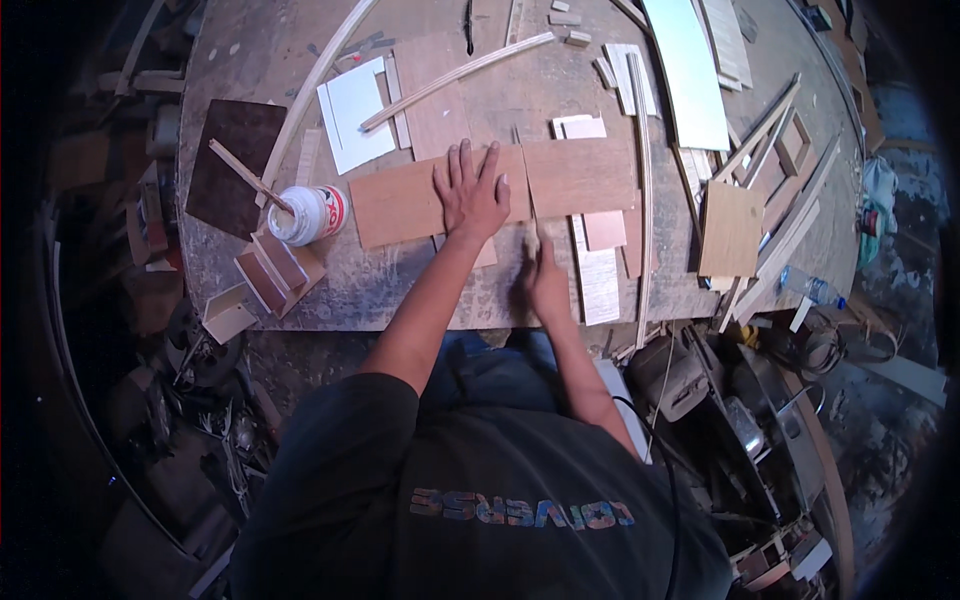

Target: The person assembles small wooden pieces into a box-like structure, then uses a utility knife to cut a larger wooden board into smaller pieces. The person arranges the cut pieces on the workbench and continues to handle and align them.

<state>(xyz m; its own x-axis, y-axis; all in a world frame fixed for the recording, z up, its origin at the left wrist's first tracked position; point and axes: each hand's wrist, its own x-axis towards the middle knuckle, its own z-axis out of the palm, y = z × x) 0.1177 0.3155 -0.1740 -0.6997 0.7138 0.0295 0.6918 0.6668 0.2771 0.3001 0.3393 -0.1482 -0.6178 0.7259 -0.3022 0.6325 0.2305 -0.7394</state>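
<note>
A long brown plywood strip (400, 205) lies across the workbench. A narrow line runs over it from near to far edge, right of my left hand. My left hand (470, 195) rests flat on the strip, fingers spread, holding nothing. At the near edge, my right hand (548, 290) is closed around the handle of a thin-bladed cutting tool (531, 232). Its blade lies along the line, and a pointed tip seems to show beyond the far edge. Whether it is a saw or a knife I cannot tell. Small wood pieces lie partly under the strip.
A white glue tub (300, 217) with a stick in it stands at the left, beside a dark board (235, 165) and small wooden pieces. A white panel (357, 115) and long slats lie farther back. At the right are a square board (730, 230) and a plastic bottle (812, 287).
</note>
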